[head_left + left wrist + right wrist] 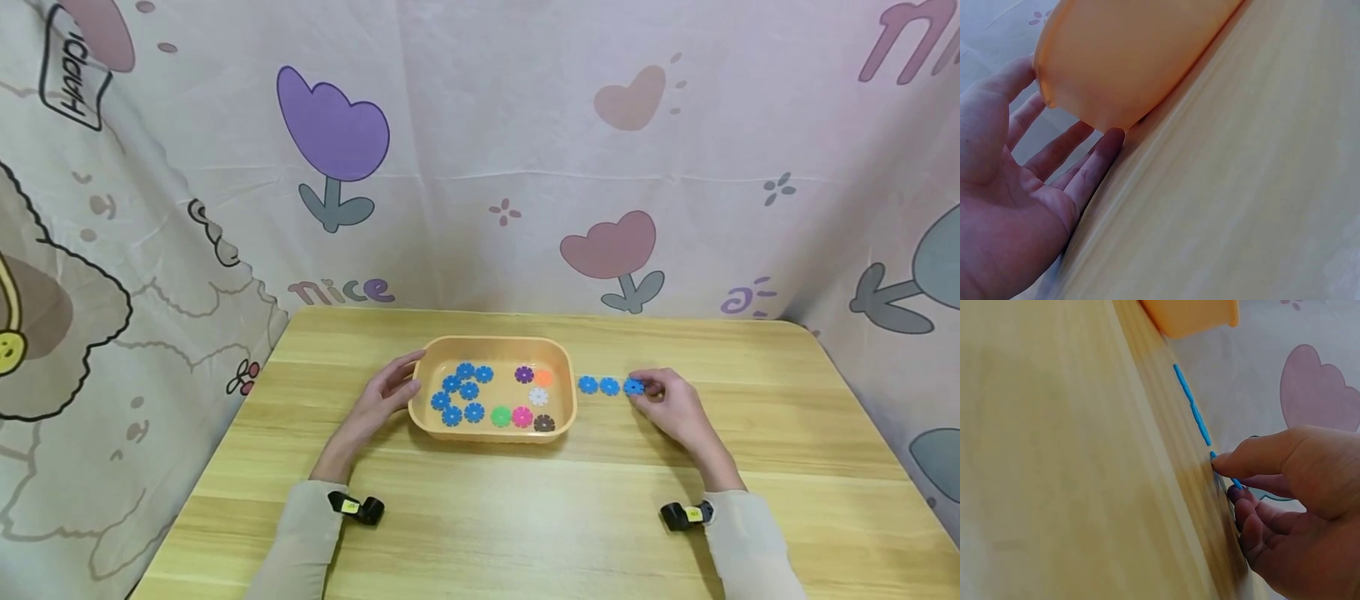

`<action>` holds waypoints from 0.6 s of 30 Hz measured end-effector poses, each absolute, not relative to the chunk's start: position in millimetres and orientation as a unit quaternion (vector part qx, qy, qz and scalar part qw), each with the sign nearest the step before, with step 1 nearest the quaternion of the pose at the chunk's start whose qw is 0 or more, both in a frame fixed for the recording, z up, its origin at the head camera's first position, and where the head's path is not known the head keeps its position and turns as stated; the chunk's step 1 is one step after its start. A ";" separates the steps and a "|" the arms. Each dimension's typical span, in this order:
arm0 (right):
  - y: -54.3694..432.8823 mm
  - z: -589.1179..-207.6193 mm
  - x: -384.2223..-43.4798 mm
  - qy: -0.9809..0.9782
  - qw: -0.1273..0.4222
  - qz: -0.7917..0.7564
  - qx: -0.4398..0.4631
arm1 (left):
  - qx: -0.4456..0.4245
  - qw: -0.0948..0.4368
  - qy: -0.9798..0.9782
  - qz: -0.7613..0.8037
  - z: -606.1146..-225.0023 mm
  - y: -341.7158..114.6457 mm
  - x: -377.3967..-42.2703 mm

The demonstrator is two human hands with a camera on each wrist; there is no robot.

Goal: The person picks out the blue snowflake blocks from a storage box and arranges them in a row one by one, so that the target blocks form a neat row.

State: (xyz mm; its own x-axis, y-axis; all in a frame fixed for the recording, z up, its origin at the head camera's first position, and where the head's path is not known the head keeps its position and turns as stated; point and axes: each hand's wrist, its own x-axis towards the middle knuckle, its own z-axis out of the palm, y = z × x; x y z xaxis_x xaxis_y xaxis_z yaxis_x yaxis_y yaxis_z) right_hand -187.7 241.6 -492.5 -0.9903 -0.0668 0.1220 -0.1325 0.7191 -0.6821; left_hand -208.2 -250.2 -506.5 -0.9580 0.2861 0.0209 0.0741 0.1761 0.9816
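At the left end of a yellow-orange plastic tray (491, 435), my left hand (380, 398) touches the rim and outer wall with spread, gently bent fingers. To the tray's right, my right hand (672, 406) pinches a blue notched plastic disc (633, 387) between thumb and fingers, low at the table. Beside it lie two more blue discs (599, 386) in a row reaching toward the tray. In the right wrist view the pinched disc (1237, 483) appears edge-on, partly hidden by the fingers, with a small gap to its neighbour (1199, 424).
Inside the tray, several blue discs (468, 390) lie on the left. On its right are single discs: purple (524, 375), orange (543, 378), white (538, 397), green (501, 417), pink (522, 417) and dark brown (544, 423). A patterned curtain (465, 167) hangs behind the wooden table (510, 517).
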 end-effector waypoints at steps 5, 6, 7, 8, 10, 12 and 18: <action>241.4 -492.7 -188.8 -0.926 0.042 0.372 0.055 | 0.119 0.086 0.760 0.633 -506.4 -250.3 -209.2; 241.5 -492.8 -189.0 -0.925 0.039 0.373 0.054 | 0.119 0.087 0.760 0.633 -506.5 -250.2 -209.2; 241.7 -493.0 -189.3 -0.925 0.037 0.374 0.054 | 0.118 0.087 0.760 0.633 -506.6 -250.1 -209.3; 242.0 -493.1 -189.6 -0.925 0.034 0.375 0.053 | 0.118 0.088 0.760 0.633 -506.7 -250.1 -209.3; 242.6 -493.4 -190.2 -0.924 0.030 0.378 0.051 | 0.117 0.089 0.759 0.634 -506.8 -249.9 -209.1; 243.3 -493.3 -190.5 -0.923 0.026 0.381 0.050 | 0.117 0.089 0.759 0.634 -506.9 -249.7 -208.9; 243.6 -491.6 -190.1 -0.921 0.016 0.387 0.052 | 0.117 0.089 0.758 0.636 -506.4 -250.0 -207.7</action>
State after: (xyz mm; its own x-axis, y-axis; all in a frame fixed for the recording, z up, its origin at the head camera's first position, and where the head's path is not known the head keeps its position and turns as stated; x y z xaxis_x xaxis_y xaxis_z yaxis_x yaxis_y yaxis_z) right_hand -190.1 243.6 -491.6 -0.9941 -0.0834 0.0688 -0.1075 0.6952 -0.7107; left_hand -207.7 -250.0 -506.4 -0.9569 0.2901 0.0147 0.0647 0.1635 0.9844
